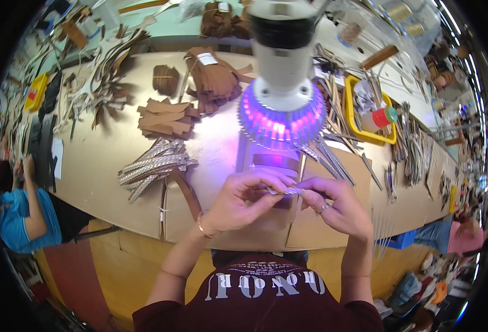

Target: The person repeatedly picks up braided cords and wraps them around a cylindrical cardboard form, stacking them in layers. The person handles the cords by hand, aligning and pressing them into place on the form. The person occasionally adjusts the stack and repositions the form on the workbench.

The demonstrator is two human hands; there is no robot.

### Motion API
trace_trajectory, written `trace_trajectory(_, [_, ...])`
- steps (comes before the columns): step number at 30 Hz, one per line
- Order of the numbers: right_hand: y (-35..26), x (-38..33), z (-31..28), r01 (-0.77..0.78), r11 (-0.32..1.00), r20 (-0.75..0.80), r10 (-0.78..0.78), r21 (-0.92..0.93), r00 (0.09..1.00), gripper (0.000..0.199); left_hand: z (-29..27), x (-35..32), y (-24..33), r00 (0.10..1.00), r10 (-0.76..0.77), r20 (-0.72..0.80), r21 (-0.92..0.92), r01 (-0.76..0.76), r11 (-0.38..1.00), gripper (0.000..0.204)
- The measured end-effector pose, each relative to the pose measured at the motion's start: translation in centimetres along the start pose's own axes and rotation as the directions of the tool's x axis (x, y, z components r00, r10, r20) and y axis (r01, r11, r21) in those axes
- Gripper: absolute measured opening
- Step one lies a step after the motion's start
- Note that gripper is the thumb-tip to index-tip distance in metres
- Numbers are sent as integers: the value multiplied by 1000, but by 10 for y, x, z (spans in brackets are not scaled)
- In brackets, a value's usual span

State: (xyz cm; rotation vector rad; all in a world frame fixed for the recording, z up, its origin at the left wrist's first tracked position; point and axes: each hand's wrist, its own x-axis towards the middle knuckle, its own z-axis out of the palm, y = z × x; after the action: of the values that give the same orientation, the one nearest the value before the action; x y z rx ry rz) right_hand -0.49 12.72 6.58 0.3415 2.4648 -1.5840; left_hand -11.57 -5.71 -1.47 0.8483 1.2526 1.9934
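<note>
A narrow, silvery braided strip (292,191) is stretched between my two hands in front of the lamp. My left hand (244,202) pinches its left end between thumb and fingers. The right end is pinched by my right hand (338,206), which has a ring on one finger. Just beyond them, a brown strip (277,161) lies crosswise under the round lamp head (280,119), which glows purple and pink. To the left rests a pile of patterned braided strips (154,166), with a brown strap (186,195) beside it. More braided strips (332,161) lie right of the lamp.
Brown strips form a pile (167,118), a bundle (213,83) and a roll (165,80) at the far left. A yellow tray (392,136) holds a red bottle with a green cap (382,117). Co-workers sit left in blue (20,218) and right in pink (468,238).
</note>
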Motion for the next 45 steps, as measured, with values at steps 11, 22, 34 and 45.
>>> trace_trajectory(11, [-17,33,22,-124,747,-333,-136,-653,933,16,-4,-37,-37,886,245,-393,656,84,750,27])
trace_trajectory(22, [-21,67,51,-132,747,-396,-187,-652,899,11,-5,-30,-54,903,96,-418,560,173,810,33])
trace_trajectory(34, [-27,77,67,-222,681,-363,-69,-698,929,10,-7,-33,-62,885,154,-438,535,119,836,33])
trace_trajectory(45, [-24,78,67,-238,668,-369,-58,-705,928,9,-8,-33,-61,885,175,-432,544,101,833,33])
